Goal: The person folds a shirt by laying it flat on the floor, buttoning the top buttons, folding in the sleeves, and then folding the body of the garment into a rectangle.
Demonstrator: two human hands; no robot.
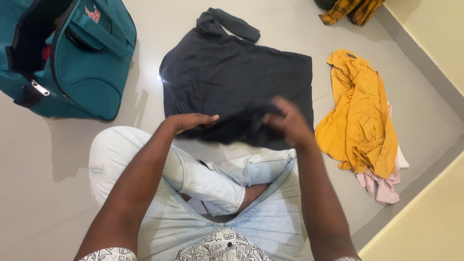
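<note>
Two hands are working at the near edge of a dark grey shirt (232, 77) that is lying spread on the pale tiled floor (43, 159) in front of a person sitting cross-legged in light blue jeans (203, 183). The left hand (191, 121) is lying flat with its fingers extended, pressing on the shirt's near hem at the left. The right hand (287, 123) is curling over the hem at the right, its fingers gathering a bunched fold of the dark fabric; the motion is blurring them, so how tightly they are closing is hard to tell. One sleeve (232, 24) of the shirt is folding back across the far end, near the collar.

Just beside the shirt on the right, a mustard-yellow garment (360, 121) is lying crumpled, overlapping a pale pink piece of clothing (382, 186) that is showing beneath its near end. Further away, at the top edge, a yellow and black checked cloth (350, 9) is lying against the wall's base. On the left, well apart from the hands, a teal travel bag (82, 63) is standing with its top zip open.
</note>
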